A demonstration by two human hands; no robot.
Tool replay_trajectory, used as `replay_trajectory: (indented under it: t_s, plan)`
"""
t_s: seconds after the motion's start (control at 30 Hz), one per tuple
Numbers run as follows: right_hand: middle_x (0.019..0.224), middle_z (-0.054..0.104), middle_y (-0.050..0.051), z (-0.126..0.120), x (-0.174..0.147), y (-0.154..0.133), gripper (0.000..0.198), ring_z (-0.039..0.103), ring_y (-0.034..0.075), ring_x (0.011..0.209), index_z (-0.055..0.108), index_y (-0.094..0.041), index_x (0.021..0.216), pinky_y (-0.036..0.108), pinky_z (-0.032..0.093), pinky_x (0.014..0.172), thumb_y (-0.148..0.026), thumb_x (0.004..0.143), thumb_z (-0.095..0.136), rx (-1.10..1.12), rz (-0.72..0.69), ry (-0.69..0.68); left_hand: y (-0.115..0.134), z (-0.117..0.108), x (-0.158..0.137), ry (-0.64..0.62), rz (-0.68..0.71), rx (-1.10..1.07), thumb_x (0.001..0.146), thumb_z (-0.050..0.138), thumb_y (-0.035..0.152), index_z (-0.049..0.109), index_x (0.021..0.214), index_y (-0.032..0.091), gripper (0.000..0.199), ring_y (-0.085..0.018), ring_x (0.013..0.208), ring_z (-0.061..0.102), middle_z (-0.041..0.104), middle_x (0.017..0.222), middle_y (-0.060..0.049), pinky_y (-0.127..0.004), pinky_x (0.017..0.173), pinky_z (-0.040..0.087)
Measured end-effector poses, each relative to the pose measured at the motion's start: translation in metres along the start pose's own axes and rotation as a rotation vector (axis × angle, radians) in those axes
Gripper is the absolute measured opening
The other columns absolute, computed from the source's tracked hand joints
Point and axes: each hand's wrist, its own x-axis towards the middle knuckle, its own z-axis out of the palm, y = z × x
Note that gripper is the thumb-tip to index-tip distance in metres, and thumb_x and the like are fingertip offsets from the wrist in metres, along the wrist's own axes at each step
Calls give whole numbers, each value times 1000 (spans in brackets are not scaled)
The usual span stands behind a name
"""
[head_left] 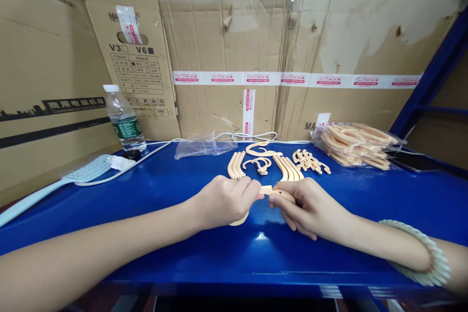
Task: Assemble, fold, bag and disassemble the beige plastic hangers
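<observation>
My left hand (228, 202) is closed around a beige plastic hanger arm (239, 219), whose rounded end shows below my fist. From that fist a flat beige tip (266, 189) points right. My right hand (309, 207) pinches a beige hanger piece (284, 196) with a small hole, its end meeting the flat tip. My fingers hide most of both parts. Just beyond my hands lie curved hanger arms in a left row (237, 165) and a right row (288, 168). Between them rest loose hooks (261, 165), with a small pile of hooks (310, 161) farther right.
A bag of beige hanger parts (354, 144) sits at the back right beside a dark phone (415, 161). An empty transparent bag (204, 146) and a white cable (161, 145) lie along the back. At left are a water bottle (126, 124) and a light-blue brush (82, 170).
</observation>
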Motion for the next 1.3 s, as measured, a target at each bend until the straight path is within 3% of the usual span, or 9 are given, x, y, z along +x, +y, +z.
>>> replay_trajectory:
  t_s: [0.23, 0.33, 0.43, 0.5, 0.7, 0.9, 1.03, 1.2, 1.3]
  plan:
    - [56, 43, -4, 4, -4, -2, 29, 35, 10, 44, 44, -20, 71, 25, 25, 46, -23, 99, 39, -558, -456, 169, 4, 3, 0, -70, -201, -270, 104, 22, 26, 52, 73, 15, 44, -10, 44, 48, 53, 55, 2, -22, 42, 30]
    - [62, 48, -1, -15, 1, -4, 30, 44, 12, 53, 52, -19, 74, 25, 35, 52, -25, 101, 39, -513, -434, 255, 3, 2, 0, -119, -390, -500, 103, 25, 29, 58, 82, 14, 42, -11, 49, 50, 56, 61, 1, -22, 48, 36]
    - [100, 56, 9, -59, 7, 3, 23, 54, 22, 89, 65, -19, 85, 37, 45, 78, -32, 97, 50, -623, -506, 387, -1, 1, 0, -187, -677, -766, 100, 31, 33, 61, 86, 17, 37, -10, 47, 47, 49, 56, 4, -22, 50, 36]
    - [96, 54, 8, -95, 10, 17, 21, 53, 23, 84, 70, -22, 86, 39, 46, 74, -37, 93, 57, -728, -501, 499, -4, 2, 1, -237, -884, -969, 99, 33, 37, 61, 89, 18, 35, -10, 44, 42, 42, 51, 6, -21, 46, 33]
    - [84, 61, 9, -148, 16, 64, 22, 57, 23, 74, 75, -23, 88, 37, 47, 67, -30, 93, 55, -849, -369, 348, -9, 0, 8, -215, -1356, -1626, 95, 44, 31, 52, 107, 16, 21, -9, 47, 51, 51, 61, 5, -21, 48, 44]
    - [80, 64, 9, -151, 23, 94, 22, 61, 23, 67, 73, -21, 75, 37, 50, 62, -10, 80, 55, -894, -356, 297, -13, -9, 7, -114, -1464, -1711, 88, 59, 21, 62, 101, 13, 16, -12, 74, 65, 67, 84, -5, -26, 75, 55]
    - [85, 67, 10, -145, 20, 86, 29, 64, 24, 72, 73, -20, 81, 38, 53, 66, -5, 81, 48, -913, -356, 242, -12, -10, 5, -75, -1515, -1720, 87, 62, 21, 64, 100, 13, 16, -17, 91, 68, 71, 95, -9, -31, 85, 54]
    - [116, 61, 14, -84, 9, 30, 31, 57, 27, 107, 60, -18, 122, 47, 50, 90, -16, 94, 46, -843, -562, 334, -10, -10, 4, -26, -1504, -1688, 83, 67, 25, 62, 97, 13, 18, -18, 84, 69, 73, 88, -9, -32, 78, 56]
    - [120, 61, 15, -42, 1, 2, 34, 51, 28, 117, 56, -16, 128, 49, 43, 100, -31, 98, 51, -891, -815, 149, -7, -10, 4, 1, -1458, -1690, 81, 70, 28, 60, 98, 14, 24, -19, 84, 69, 72, 88, -8, -33, 76, 56]
